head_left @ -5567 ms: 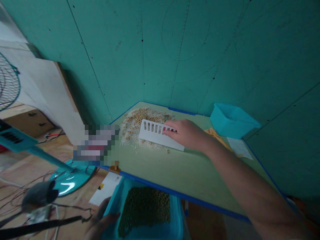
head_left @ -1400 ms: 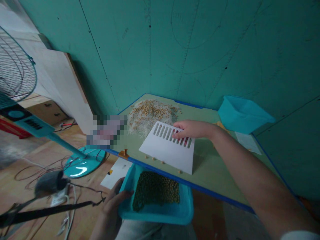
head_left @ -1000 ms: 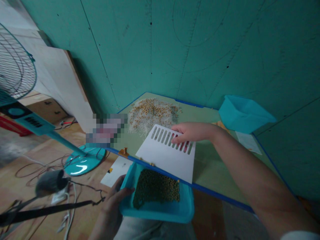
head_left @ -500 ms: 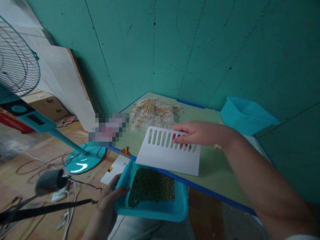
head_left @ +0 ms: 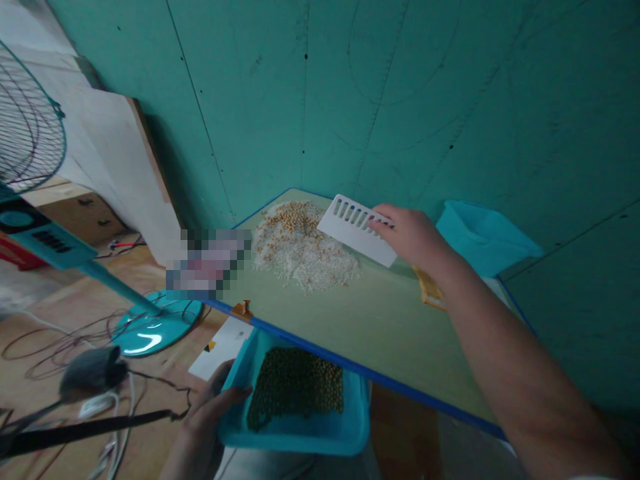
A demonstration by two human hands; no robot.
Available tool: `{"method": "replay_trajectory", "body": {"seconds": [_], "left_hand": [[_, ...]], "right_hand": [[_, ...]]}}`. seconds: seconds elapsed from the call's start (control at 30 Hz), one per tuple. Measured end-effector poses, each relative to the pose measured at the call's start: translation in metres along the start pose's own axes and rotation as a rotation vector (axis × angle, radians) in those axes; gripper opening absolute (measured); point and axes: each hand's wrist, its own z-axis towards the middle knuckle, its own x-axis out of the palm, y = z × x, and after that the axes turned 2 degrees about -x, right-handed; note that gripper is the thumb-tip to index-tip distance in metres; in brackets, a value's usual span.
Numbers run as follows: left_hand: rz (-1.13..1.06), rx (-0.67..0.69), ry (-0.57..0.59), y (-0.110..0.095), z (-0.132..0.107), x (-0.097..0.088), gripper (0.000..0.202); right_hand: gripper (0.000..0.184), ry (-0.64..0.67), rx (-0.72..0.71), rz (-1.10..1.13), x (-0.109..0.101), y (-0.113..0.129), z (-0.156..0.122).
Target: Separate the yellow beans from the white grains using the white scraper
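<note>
My right hand [head_left: 411, 233] grips a white slotted plastic scraper [head_left: 356, 229] by its slotted end, held over the far side of the pale green table [head_left: 370, 320], just right of a pile of rice mixed with soybeans [head_left: 303, 241]. My left hand [head_left: 210, 417] holds the left rim of a teal tray [head_left: 300, 437] full of beans [head_left: 296, 393], kept just below the table's blue front edge [head_left: 350, 370].
A second teal tray [head_left: 483, 237] leans against the green wall at the back right, with a yellow object [head_left: 430, 290] beside it. A standing fan [head_left: 30, 147], its teal base [head_left: 145, 330] and cables lie on the wooden floor to the left.
My right hand has carried the scraper from the table's front edge back to the far side, beside the pile. The tray in my left hand has stayed under the edge.
</note>
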Motion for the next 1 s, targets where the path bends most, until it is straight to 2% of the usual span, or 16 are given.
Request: {"method": "replay_trajectory", "body": {"seconds": [0.17, 0.3, 0.5, 0.73, 1.0], "left_hand": [[-0.030, -0.022, -0.059, -0.001, -0.001, 0.002, 0.040], [-0.021, -0.011, -0.026, 0.002, 0.002, -0.001, 0.044], [0.000, 0.007, -0.015, 0.005, 0.003, -0.004, 0.046], [-0.025, 0.022, 0.004, 0.005, 0.003, -0.004, 0.037], [-0.001, 0.031, -0.018, 0.005, 0.002, -0.003, 0.034]], "right_hand": [[0.032, -0.014, 0.041, 0.052, 0.013, -0.009, 0.004], [0.034, -0.006, -0.010, 0.011, 0.017, 0.002, 0.002], [0.031, 0.062, -0.108, 0.031, 0.012, 0.021, -0.003], [0.030, 0.100, -0.206, 0.133, 0.005, 0.030, -0.008], [0.027, 0.051, -0.181, 0.235, 0.006, 0.029, -0.007]]}}
